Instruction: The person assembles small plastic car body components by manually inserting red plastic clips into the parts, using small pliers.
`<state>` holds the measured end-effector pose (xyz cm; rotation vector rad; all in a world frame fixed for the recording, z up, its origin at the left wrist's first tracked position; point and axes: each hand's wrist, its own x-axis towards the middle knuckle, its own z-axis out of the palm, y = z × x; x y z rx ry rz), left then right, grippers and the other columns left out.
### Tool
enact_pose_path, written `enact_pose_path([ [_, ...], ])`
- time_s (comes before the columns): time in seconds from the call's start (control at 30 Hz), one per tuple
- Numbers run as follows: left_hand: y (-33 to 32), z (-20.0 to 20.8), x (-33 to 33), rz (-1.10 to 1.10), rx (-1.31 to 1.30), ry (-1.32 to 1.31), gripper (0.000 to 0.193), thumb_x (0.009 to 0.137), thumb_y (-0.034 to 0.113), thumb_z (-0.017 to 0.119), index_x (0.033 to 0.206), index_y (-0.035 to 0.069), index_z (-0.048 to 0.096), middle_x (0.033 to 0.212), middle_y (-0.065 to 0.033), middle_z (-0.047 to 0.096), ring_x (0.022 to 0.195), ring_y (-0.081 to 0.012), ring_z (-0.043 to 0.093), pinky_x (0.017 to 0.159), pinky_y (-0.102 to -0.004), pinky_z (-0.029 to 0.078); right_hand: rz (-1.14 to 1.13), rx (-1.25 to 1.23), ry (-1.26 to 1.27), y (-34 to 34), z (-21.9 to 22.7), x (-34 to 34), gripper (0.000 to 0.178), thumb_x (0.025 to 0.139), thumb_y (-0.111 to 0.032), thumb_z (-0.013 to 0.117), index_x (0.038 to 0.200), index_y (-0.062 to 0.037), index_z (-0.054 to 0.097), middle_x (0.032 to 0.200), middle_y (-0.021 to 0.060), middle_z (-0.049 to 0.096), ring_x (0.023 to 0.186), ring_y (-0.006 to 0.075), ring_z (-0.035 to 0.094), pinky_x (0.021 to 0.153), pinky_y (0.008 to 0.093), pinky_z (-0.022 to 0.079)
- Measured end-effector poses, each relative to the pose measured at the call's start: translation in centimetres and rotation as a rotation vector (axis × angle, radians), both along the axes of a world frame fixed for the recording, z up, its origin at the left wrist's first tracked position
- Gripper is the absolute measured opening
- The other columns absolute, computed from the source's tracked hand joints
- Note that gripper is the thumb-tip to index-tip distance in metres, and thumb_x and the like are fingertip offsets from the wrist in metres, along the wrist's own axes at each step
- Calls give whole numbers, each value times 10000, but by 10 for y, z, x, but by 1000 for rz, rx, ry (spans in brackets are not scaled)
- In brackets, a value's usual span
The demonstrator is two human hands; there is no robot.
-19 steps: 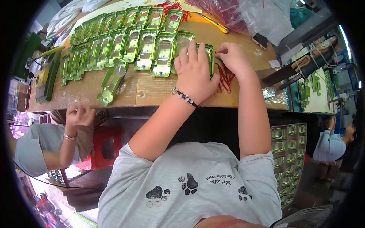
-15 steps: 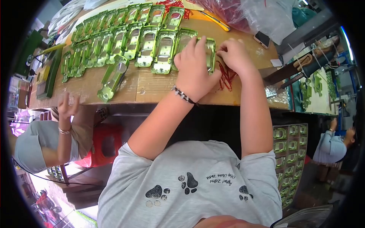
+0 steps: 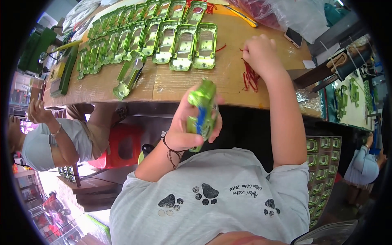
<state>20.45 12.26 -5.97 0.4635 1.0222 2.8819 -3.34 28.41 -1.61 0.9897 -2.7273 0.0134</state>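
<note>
My left hand (image 3: 179, 126) is wrapped round a green plastic toy car body (image 3: 202, 116). It is raised off the table, in front of my chest, tilted and a little blurred, with a blue patch on its side. Over the right part of the table, my right hand (image 3: 261, 53) is curled closed beside a small heap of thin red wires (image 3: 250, 77). A bit of red shows at its fingers, but what they hold is hidden. Rows of similar green car bodies (image 3: 182, 47) lie on the table, and one more car body (image 3: 128, 77) lies apart near the front edge.
A yellow cutter knife (image 3: 243, 17), a phone (image 3: 293, 37) and plastic bags (image 3: 281, 14) lie toward the back right. Tools hang in a rack (image 3: 339, 65) at the right. A co-worker (image 3: 57, 143) sits at the left, and a tray of green parts (image 3: 322, 175) stands at my right.
My left hand has lifted a car body from the right end of the front row and brought it toward my chest. My right hand stays by the red wires, its fingers now more curled.
</note>
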Motion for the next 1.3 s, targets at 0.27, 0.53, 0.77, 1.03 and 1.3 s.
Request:
enact_pose_path([
  [0.27, 14, 11, 7, 116, -745, 242, 888, 703, -42, 798, 1475, 93, 379, 1350, -62, 450, 1159, -140, 506, 858, -264, 482, 228, -361, 97, 6, 44, 14, 106, 849, -178, 675, 874, -79, 703, 851, 118, 701, 894, 297, 667, 828, 436, 474],
  [0.53, 25, 2, -2, 278, -918, 407, 820, 673, -4, 753, 1429, 26, 435, 1219, -147, 592, 1033, -259, 651, 879, -346, 539, 487, -945, -346, 62, 32, 169, 231, 799, 87, 748, 1015, 12, 717, 881, 110, 648, 708, 205, 625, 603, 284, 491],
  [0.77, 44, 8, -16, 455, -1178, 647, 830, 597, -7, 765, 1381, 7, 492, 1222, -180, 646, 965, -347, 655, 810, -392, 546, 308, -1113, -391, 86, 14, 187, 211, 842, 79, 729, 1047, 30, 729, 894, 121, 691, 734, 193, 648, 630, 266, 509],
  [1.03, 58, 10, -15, 538, -1346, 702, 846, 548, 12, 763, 1363, 10, 538, 1188, -129, 672, 858, -292, 632, 739, -384, 527, 283, -1033, -212, 100, 4, 191, 230, 833, 115, 691, 1046, 39, 733, 990, 164, 726, 880, 265, 716, 795, 310, 580],
  [1.3, 62, 17, -13, 493, -1457, 730, 956, 590, -49, 789, 1449, 41, 378, 1186, -176, 677, 848, -319, 668, 709, -397, 543, 219, -1075, -201, 105, -5, 194, 243, 841, 133, 662, 1060, 43, 715, 1001, 172, 721, 889, 281, 714, 789, 318, 576],
])
